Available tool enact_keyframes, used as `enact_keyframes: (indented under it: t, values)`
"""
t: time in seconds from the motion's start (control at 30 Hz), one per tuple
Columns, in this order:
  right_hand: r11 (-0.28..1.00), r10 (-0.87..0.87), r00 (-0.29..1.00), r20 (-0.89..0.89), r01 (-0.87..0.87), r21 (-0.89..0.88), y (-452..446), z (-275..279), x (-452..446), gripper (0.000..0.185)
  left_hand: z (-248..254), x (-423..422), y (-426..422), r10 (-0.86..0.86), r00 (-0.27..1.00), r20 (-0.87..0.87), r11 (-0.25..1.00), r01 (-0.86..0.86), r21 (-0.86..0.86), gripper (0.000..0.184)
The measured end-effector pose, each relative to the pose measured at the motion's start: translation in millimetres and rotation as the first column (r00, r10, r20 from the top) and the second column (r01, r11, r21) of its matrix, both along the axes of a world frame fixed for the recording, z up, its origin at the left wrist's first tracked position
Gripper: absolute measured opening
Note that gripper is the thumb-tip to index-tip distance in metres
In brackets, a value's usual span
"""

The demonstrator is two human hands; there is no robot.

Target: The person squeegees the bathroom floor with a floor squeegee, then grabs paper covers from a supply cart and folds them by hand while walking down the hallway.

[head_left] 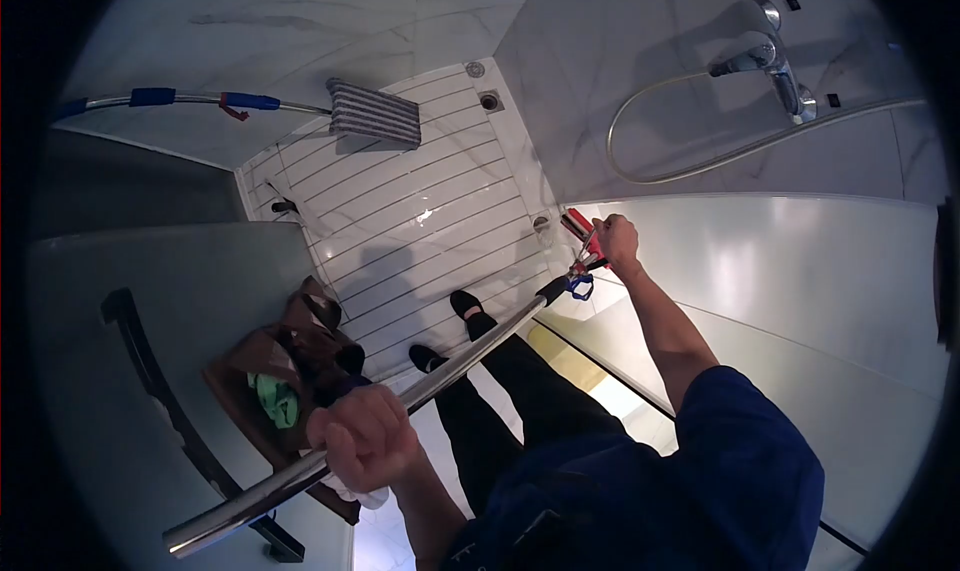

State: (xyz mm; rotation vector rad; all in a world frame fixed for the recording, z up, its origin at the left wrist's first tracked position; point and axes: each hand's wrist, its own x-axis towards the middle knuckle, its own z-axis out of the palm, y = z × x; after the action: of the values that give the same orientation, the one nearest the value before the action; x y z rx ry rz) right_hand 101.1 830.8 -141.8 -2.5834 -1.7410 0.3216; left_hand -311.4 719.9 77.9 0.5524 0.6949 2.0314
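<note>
My left hand (pixel 365 441) is wrapped round a long shiny metal pole (pixel 475 356), which slants from lower left up to the right. A black sleeve (pixel 552 290) covers the pole's far end, and a blue loop (pixel 580 288) hangs beside it. Close to that end, my right hand (pixel 616 242) is closed, fingers bent, at a red piece (pixel 600 251) by the glass panel. What exactly its fingers grip is too small to make out. Another red and dark strip (pixel 577 225) shows just left of the right hand.
A flat mop with a striped pad (pixel 375 114) leans at the back left. Grooved white tiles (pixel 420 211) form the shower floor. A chrome mixer tap (pixel 765 56) with a hose is on the right wall. At left are a brown bag (pixel 240 366) and a black door handle (pixel 165 396).
</note>
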Motion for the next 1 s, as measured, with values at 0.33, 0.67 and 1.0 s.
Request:
enact_keyframes:
  t: [0.33,0.67,1.0]
  values:
    - [0.993,0.115,0.987,-0.113,-0.114,0.017,-18,-4,-10,0.030,8,17,-8,-0.008,1.000,-0.015,0.999,0.008,-0.042,0.026]
    - [0.989,0.069,0.986,-0.155,-0.047,0.137,-41,35,-2,0.033,55,34,-45,-0.083,0.993,-0.080,0.994,0.089,0.066,0.030]
    - [0.976,0.106,0.943,-0.315,-0.039,0.212,-63,114,4,0.041,167,66,-143,0.156,0.965,-0.213,0.985,-0.135,0.109,0.032]
